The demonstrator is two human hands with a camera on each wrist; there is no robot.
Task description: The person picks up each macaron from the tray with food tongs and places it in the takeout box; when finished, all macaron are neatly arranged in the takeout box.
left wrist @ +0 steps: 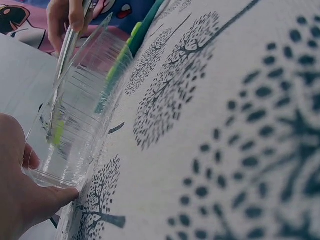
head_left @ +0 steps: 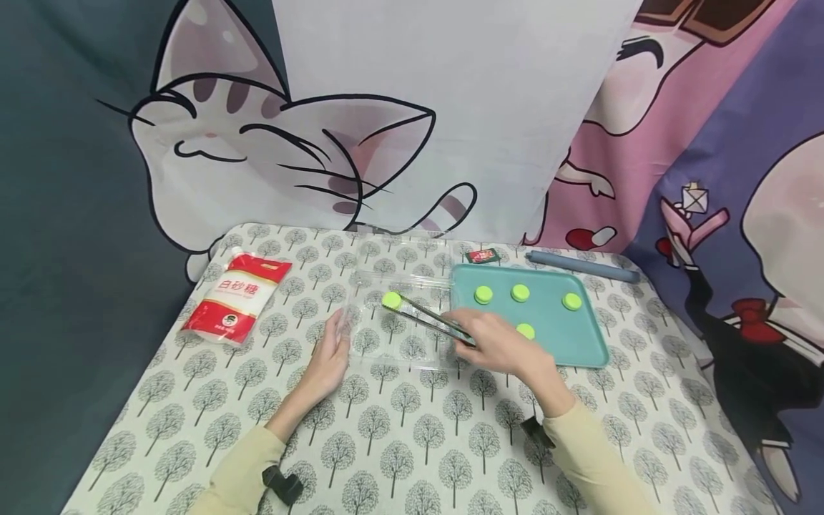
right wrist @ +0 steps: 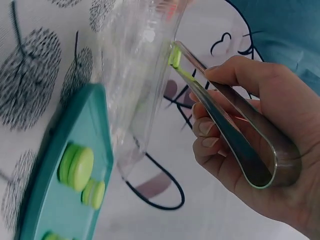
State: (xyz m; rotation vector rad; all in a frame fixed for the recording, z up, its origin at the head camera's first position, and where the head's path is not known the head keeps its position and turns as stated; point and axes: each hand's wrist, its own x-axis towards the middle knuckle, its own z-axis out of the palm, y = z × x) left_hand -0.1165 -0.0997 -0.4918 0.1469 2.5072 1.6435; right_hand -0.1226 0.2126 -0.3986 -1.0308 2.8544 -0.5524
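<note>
My right hand (head_left: 492, 340) grips a pair of metal tongs (right wrist: 217, 107), thumb on one arm and fingers round the other. Between the tong tips is a green macaron (head_left: 391, 300), held over the left part of a clear plastic box (head_left: 402, 361). The box lies with its lid folded back. My left hand (head_left: 330, 354) holds the box's left side, thumb low on the outer wall in the left wrist view. To the right of the box, a teal tray (head_left: 553, 347) carries several more green macarons (head_left: 520, 292).
On the left lies a red and white sugar bag (head_left: 238, 297). A small dark green and red packet (head_left: 483, 256) sits behind the tray, and a grey-blue rod (head_left: 582, 266) lies along the tray's back. A tree-patterned cloth (head_left: 412, 443) covers the table.
</note>
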